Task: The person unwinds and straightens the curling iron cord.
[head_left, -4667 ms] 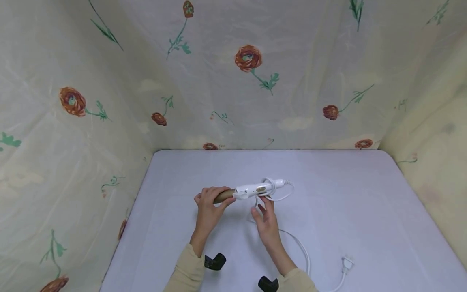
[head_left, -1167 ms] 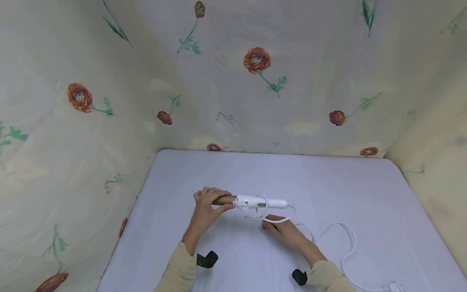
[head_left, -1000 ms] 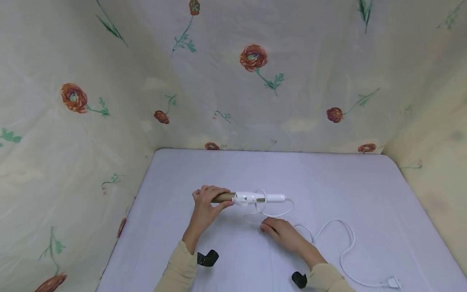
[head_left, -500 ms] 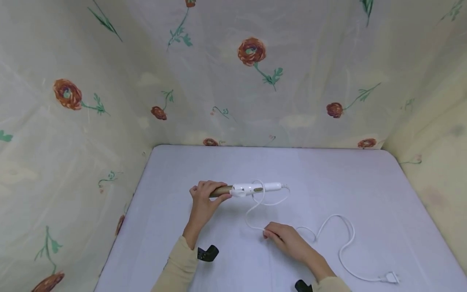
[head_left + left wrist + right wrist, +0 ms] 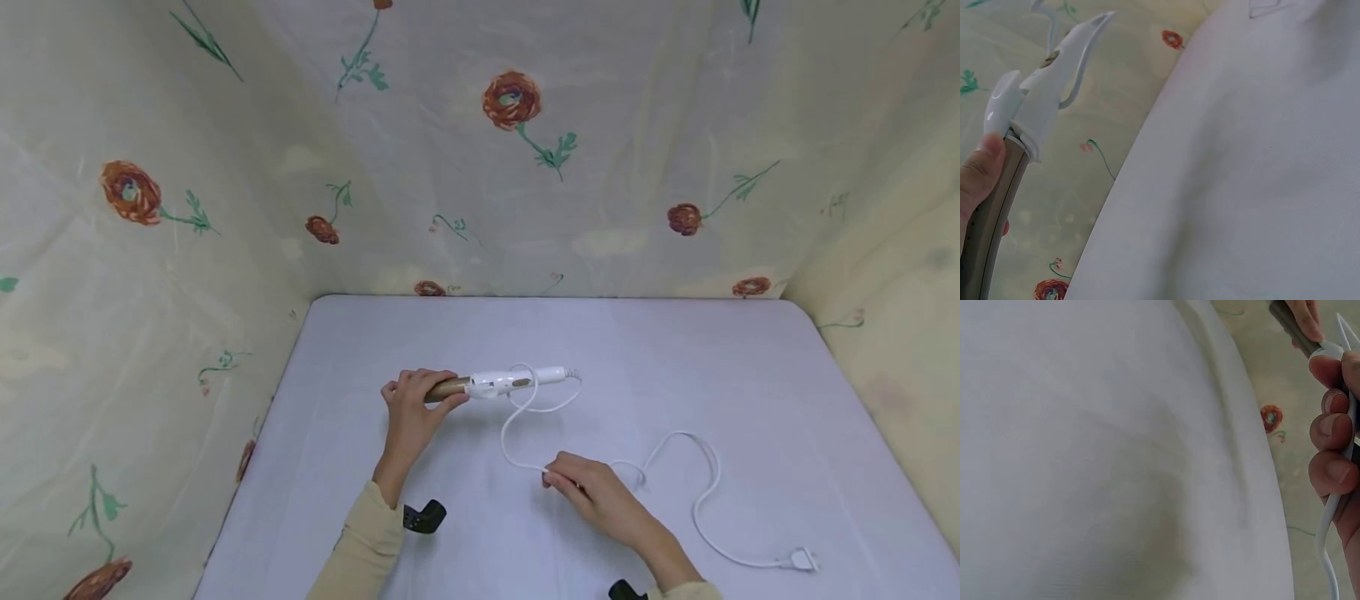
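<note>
My left hand [image 5: 411, 417] grips a curling iron [image 5: 498, 383] by its brownish-gold barrel, thumb along the near side. Its white handle points right, held above the table. One loop of white cord [image 5: 517, 421] still circles the handle. With curled fingers my right hand [image 5: 600, 498] pinches the cord lower and to the right. In the right wrist view the cord [image 5: 1325, 540] runs through those fingers. Beyond the right hand the cord snakes over the table to a white plug [image 5: 801, 560]. The left wrist view shows the barrel [image 5: 997, 212] under the thumb.
A white-covered table [image 5: 675, 350] lies under both hands. Flower-patterned cloth [image 5: 600, 150] hangs behind it and at both sides. A black wrist device [image 5: 425, 517] sits by the left sleeve, and another [image 5: 624, 590] by the right.
Earlier the cord wrapped closely round the handle, with the right hand just below it. The right hand has drawn cord away to the lower right, and the plug end has shifted right.
</note>
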{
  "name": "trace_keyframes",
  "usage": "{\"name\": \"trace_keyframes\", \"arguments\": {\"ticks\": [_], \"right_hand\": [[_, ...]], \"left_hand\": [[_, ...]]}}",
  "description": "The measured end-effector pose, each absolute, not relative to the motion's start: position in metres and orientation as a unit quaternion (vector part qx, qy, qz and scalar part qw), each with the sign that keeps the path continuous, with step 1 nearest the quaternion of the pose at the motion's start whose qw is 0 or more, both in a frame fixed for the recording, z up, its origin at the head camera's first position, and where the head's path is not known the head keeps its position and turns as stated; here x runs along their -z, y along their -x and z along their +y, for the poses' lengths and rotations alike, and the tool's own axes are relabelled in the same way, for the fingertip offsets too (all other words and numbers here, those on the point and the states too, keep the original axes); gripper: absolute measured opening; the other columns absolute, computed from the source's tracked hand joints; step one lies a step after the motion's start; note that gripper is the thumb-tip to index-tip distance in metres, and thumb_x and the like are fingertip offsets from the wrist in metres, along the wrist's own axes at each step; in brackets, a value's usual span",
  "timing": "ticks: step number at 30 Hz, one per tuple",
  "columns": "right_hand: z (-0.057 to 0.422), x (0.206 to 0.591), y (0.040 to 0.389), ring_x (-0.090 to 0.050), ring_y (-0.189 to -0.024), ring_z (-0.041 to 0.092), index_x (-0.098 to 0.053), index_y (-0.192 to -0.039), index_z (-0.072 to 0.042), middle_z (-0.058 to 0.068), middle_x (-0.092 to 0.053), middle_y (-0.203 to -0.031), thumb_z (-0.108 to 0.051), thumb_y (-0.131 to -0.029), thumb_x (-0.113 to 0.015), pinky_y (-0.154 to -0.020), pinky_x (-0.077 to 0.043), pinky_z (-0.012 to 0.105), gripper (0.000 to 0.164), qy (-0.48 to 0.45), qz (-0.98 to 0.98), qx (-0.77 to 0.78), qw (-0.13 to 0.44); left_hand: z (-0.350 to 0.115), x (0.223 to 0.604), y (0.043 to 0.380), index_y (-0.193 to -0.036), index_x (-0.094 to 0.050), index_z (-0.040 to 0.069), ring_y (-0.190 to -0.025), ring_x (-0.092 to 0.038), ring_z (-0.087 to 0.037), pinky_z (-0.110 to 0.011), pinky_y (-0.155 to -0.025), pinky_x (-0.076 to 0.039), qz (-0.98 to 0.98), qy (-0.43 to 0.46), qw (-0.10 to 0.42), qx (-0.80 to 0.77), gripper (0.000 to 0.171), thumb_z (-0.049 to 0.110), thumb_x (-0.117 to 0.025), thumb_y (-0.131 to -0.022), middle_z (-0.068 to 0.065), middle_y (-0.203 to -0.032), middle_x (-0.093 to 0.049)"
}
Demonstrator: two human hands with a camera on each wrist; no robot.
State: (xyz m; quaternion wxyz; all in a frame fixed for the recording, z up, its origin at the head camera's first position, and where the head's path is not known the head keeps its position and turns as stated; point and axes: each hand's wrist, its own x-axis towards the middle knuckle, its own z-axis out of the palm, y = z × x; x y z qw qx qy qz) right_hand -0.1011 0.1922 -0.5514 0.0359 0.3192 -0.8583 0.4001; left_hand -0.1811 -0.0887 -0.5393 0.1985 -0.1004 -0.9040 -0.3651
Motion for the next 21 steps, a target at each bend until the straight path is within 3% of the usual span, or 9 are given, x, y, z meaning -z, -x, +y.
{"name": "trace_keyframes", "arguments": {"ticks": [5, 14, 21], "right_hand": [[0.196, 0.536, 0.106, -0.041, -0.064, -0.006, -0.063, -0.089, -0.026, -0.019, -0.050, -0.076, -0.005, -0.093, -0.057, -0.057, -0.039, 0.013, 0.023, -0.330, -0.848, -0.410, 0.073], [0.196, 0.518, 0.111, -0.037, -0.058, -0.004, -0.065, -0.091, -0.017, -0.010, -0.049, -0.071, 0.013, -0.084, -0.059, -0.053, -0.033, 0.008, 0.032, -0.353, -0.811, -0.453, 0.114], [0.196, 0.494, 0.116, -0.039, -0.059, -0.003, -0.065, -0.090, -0.014, -0.007, -0.053, -0.074, 0.014, -0.083, -0.059, -0.053, -0.035, 0.008, 0.030, -0.342, -0.816, -0.448, 0.127]], "left_hand": [[-0.088, 0.540, 0.184, -0.105, -0.070, 0.022, -0.093, -0.050, -0.018, -0.046, -0.087, -0.022, -0.908, 0.104, 0.209, 0.347, 0.039, 0.042, -0.077, -0.072, 0.002, -0.099, -0.070], [-0.094, 0.545, 0.178, -0.102, -0.071, 0.022, -0.091, -0.051, -0.017, -0.046, -0.087, -0.022, -0.909, 0.111, 0.222, 0.334, 0.038, 0.040, -0.079, -0.070, 0.003, -0.097, -0.070], [-0.095, 0.548, 0.179, -0.102, -0.071, 0.023, -0.089, -0.052, -0.017, -0.046, -0.086, -0.022, -0.908, 0.136, 0.219, 0.331, 0.038, 0.043, -0.078, -0.071, 0.004, -0.095, -0.070]]}}
